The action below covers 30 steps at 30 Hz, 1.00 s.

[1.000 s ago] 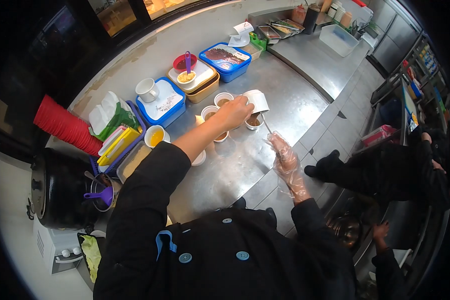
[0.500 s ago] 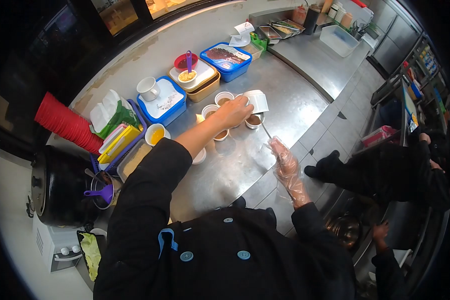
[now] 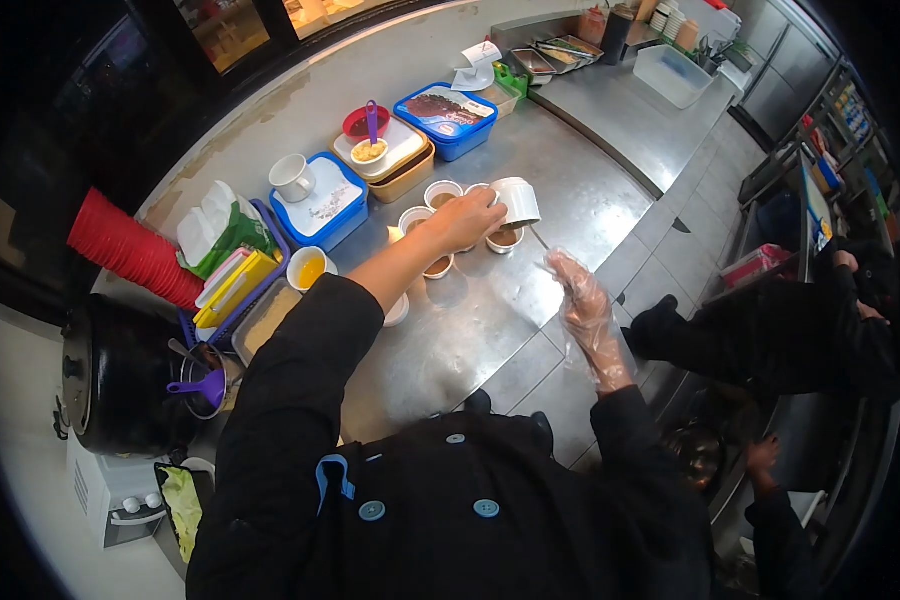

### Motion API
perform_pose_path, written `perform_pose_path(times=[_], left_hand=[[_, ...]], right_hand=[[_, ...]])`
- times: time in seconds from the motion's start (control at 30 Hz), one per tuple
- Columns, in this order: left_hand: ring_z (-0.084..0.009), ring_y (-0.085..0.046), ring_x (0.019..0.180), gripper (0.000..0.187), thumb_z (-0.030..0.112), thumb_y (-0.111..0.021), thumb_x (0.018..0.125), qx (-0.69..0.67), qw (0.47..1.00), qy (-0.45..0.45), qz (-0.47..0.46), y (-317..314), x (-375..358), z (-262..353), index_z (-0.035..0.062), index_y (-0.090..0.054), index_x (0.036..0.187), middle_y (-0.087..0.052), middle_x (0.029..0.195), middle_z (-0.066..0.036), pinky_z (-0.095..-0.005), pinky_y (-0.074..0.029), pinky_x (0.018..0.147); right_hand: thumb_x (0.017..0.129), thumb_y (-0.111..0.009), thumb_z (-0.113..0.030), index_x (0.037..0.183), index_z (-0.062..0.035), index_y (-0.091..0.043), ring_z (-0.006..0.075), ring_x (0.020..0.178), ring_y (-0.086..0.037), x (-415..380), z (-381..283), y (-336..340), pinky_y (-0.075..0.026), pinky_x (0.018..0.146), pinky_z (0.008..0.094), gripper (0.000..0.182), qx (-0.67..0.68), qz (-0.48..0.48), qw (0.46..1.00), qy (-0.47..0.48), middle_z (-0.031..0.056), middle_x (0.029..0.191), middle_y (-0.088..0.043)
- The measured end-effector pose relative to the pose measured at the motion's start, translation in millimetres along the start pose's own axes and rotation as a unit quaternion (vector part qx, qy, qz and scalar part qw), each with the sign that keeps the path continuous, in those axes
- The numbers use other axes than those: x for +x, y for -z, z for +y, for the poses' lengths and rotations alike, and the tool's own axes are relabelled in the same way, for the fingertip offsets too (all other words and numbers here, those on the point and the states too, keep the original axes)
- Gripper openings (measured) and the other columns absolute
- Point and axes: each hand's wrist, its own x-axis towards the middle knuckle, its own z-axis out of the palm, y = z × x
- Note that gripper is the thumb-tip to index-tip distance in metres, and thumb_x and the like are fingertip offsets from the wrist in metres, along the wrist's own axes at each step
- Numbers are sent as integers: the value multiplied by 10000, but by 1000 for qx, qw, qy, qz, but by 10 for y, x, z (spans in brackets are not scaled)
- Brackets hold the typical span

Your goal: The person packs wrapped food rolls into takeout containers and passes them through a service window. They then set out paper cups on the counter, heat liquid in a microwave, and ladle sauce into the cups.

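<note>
My bare left hand [image 3: 470, 221] is closed on a white ribbed ramekin [image 3: 518, 203], held tilted on its side above the steel counter. My right hand [image 3: 582, 290], in a clear plastic glove, grips a thin metal utensil [image 3: 539, 239] whose far end points at the ramekin's mouth; its tip is hidden. Below the ramekin stands a small white cup [image 3: 505, 241] with brown contents. Several similar cups cluster under and beside my left hand, among them one cup [image 3: 443, 194] at the back and another cup [image 3: 437, 267] nearer me, partly covered by my wrist.
Along the wall stand blue-lidded tubs [image 3: 320, 205], a tan tub [image 3: 402, 178] and stacked red cups [image 3: 130, 250]. A yellow-filled cup [image 3: 312, 268] sits left of my forearm. A black cooker [image 3: 120, 375] is at far left. Another person [image 3: 770, 335] works at right.
The ramekin has turned so that its ribbed side and rim show more. My right hand has moved slightly to the right and back from the cups.
</note>
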Motion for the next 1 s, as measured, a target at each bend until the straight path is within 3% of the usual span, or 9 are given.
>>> perform_pose_path(times=[0.17, 0.23, 0.33, 0.37, 0.53, 0.63, 0.77, 0.87, 1.0], left_hand=[[-262, -535, 699, 159, 211, -571, 799, 2, 1000, 5, 3, 28, 24, -24, 64, -525, 763, -477, 744, -106, -363, -467, 589], [-268, -533, 708, 158, 208, -570, 801, -3, 1000, 3, 7, 15, -12, -54, 61, -521, 768, -476, 745, -107, -363, -463, 592], [-267, -530, 718, 155, 201, -568, 803, 4, 1000, 4, -11, 26, -2, -62, 59, -519, 767, -475, 745, -109, -364, -456, 587], [-267, -530, 718, 155, 201, -568, 803, 2, 1000, 2, -11, 37, 18, -42, 59, -519, 767, -475, 745, -109, -364, -456, 587], [-269, -528, 714, 161, 198, -561, 810, -8, 1000, -6, 0, 67, 62, -18, 53, -514, 757, -472, 738, -115, -364, -448, 591], [-272, -526, 712, 170, 202, -555, 817, 0, 1000, -6, -2, 58, 18, -50, 48, -513, 756, -472, 742, -120, -362, -448, 598], [-273, -526, 711, 174, 205, -552, 820, -4, 1000, 13, -22, 146, 45, -27, 45, -513, 761, -472, 749, -124, -360, -448, 603], [-292, -535, 847, 156, 212, -531, 827, -14, 992, 45, -114, 215, 98, -31, 57, -542, 832, -517, 846, -139, -387, -467, 693], [-290, -534, 854, 151, 207, -524, 827, -6, 993, 40, -110, 261, 101, -20, 57, -547, 836, -520, 849, -139, -388, -464, 704]], right_hand=[[644, -420, 199, 1135, -62, -537, 281, 1054, -555, -29, -85, 50, -483, 864, 335, 568, -64, -11, 997, 43, 125, 1107, -578], [807, -591, -207, 1092, -45, -571, 306, 923, -597, -116, -136, 59, -497, 737, 390, 329, 20, 30, 999, 25, 183, 1042, -600], [815, -594, -208, 1164, -72, -533, 255, 1012, -579, -106, -76, 67, -495, 790, 370, 380, 29, 18, 999, 43, 177, 1114, -576], [815, -594, -208, 1164, -72, -533, 255, 1012, -579, -101, -72, 79, -495, 790, 370, 380, 27, 19, 999, 41, 177, 1114, -576], [773, -437, 150, 1134, -50, -533, 256, 982, -597, -4, -94, 43, -510, 785, 306, 424, -46, 9, 998, 38, 156, 1070, -595], [642, -415, 199, 1120, -48, -544, 278, 1060, -553, -131, -138, 119, -500, 840, 334, 553, -7, -17, 1000, 13, 138, 1101, -579], [642, -414, 198, 1131, -42, -538, 276, 1061, -553, -41, -124, 72, -513, 818, 329, 559, -7, -6, 1000, -2, 147, 1120, -568], [701, -416, 180, 1160, -58, -524, 275, 1065, -549, 83, -139, 37, -490, 846, 321, 528, -48, -15, 998, 39, 152, 1145, -555], [607, -442, 179, 1185, -80, -508, 282, 1093, -525, 9, -145, 70, -509, 828, 314, 637, -88, -55, 993, 64, 144, 1156, -546]])
